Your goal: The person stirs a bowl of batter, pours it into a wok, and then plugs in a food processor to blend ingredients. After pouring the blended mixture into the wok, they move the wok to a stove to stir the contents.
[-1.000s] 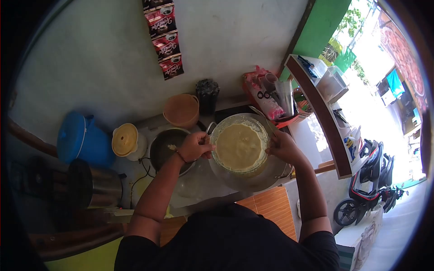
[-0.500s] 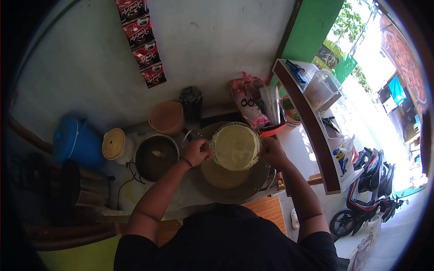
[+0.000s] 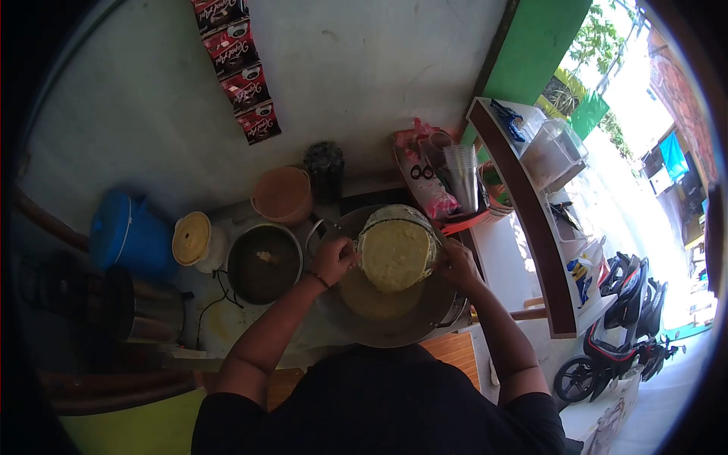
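Observation:
A round, pot-like vessel (image 3: 371, 227) of thick pale yellow batter (image 3: 396, 258) is held up between my hands, tilted toward me, its smeared far inner wall showing. My left hand (image 3: 335, 260) is closed on its left side, and my right hand (image 3: 457, 265) grips the right side; the exact grip points are partly hidden. Below it sits a wide grey wok (image 3: 334, 315) with paler liquid (image 3: 375, 303) in the bottom. The batter lies at the vessel's near lip, but I cannot make out whether it is flowing over.
Left of the wok stands a dark pot (image 3: 262, 282) with something small inside. Behind are an orange-brown basin (image 3: 282, 196) and a red tray (image 3: 466, 223) with stacked plastic cups (image 3: 461, 178). A blue bucket (image 3: 133, 235) stands far left; a shelf (image 3: 523, 205) rises at right.
The vessel has tipped toward me, with its near side lower and more of the far inner wall showing. Both hands keep their hold. The camera view has shifted slightly.

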### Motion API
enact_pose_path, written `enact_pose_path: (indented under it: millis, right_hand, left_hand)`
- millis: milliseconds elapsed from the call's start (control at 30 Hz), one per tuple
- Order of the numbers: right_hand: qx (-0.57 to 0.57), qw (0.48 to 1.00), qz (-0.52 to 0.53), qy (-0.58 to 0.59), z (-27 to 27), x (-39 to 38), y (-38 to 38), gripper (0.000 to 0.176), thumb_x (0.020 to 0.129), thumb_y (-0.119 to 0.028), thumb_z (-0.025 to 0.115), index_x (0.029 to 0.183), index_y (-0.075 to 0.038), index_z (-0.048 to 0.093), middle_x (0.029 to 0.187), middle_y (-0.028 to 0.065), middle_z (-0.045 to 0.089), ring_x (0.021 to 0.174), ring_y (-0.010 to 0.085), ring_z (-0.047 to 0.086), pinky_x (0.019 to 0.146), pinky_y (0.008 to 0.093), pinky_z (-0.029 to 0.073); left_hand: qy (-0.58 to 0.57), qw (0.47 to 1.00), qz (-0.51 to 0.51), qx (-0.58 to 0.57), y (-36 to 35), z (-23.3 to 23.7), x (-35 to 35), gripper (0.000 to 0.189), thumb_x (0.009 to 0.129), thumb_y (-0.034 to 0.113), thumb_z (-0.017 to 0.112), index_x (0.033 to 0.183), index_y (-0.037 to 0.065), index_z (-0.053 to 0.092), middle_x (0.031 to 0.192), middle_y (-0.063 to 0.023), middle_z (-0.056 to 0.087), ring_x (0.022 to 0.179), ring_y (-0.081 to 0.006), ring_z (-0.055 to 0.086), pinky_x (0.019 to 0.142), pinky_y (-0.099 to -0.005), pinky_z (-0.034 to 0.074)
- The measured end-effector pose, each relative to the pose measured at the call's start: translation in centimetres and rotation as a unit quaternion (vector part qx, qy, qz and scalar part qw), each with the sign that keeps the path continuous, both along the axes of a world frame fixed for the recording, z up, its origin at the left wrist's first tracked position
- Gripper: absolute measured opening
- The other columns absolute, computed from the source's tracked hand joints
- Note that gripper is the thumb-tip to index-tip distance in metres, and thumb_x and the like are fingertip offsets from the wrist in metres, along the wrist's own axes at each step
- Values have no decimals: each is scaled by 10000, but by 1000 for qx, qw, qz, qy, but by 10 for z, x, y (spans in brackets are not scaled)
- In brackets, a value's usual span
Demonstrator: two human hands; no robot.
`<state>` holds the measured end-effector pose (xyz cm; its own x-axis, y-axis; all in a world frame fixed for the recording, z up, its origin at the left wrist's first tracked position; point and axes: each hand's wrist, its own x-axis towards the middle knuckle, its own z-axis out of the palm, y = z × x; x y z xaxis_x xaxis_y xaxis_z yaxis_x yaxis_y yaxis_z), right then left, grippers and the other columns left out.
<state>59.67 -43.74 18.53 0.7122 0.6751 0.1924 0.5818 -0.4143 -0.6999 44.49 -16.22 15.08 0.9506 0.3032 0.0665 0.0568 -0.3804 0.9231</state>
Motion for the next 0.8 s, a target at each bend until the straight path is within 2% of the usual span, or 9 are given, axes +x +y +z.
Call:
enact_pose_path:
  millis: [67, 167, 267, 367, 567, 800]
  right_hand:
    - [8, 1000, 8, -20, -4, -1, 0, 242, 636, 17, 705, 726, -8, 482, 699, 87, 497, 638, 245, 559, 568, 361, 424]
    - [12, 998, 25, -50, -3, -6, 0, 208, 655, 27, 678, 724, 2, 483, 704, 105, 499, 633, 277, 567, 549, 370, 424]
    - [-12, 999, 26, -38, -7, -8, -3, 215, 673, -22, 690, 768, -3, 498, 801, 159, 520, 759, 396, 564, 631, 456, 444]
    - [-17, 998, 36, -53, 0, -13, -2, 208, 688, -32, 688, 769, -5, 499, 812, 160, 516, 758, 396, 559, 630, 459, 447]
    - [-15, 997, 23, -67, -1, -20, 0, 201, 713, -45, 693, 767, -15, 502, 812, 150, 497, 747, 388, 557, 623, 455, 453]
    - [-23, 994, 21, -102, -4, -27, -1, 196, 720, -48, 705, 790, 9, 531, 812, 157, 515, 748, 384, 559, 633, 443, 452]
  left_hand:
    - [-12, 1000, -4, 10, 1, -2, -2, 214, 802, 130, 700, 767, 14, 524, 612, -73, 602, 574, -136, 609, 542, -296, 456]
    - [-15, 996, 4, 92, 2, -6, -6, 236, 780, 171, 714, 793, 16, 537, 609, -113, 570, 574, -220, 599, 552, -342, 447]
    - [-20, 990, 12, 142, -2, 7, -11, 263, 761, 206, 726, 811, 20, 546, 640, -148, 564, 602, -308, 584, 569, -381, 442]
    - [-33, 987, 23, 156, -3, 6, -14, 264, 765, 214, 723, 809, 22, 548, 671, -157, 580, 635, -343, 585, 580, -401, 444]
    - [-56, 983, 24, 173, -4, 5, -18, 232, 783, 189, 701, 815, 21, 544, 715, -158, 592, 680, -350, 595, 593, -414, 443]
    - [-102, 968, 41, 223, -5, -6, -23, 227, 796, 186, 687, 904, 21, 574, 754, -147, 605, 731, -346, 607, 622, -420, 474]
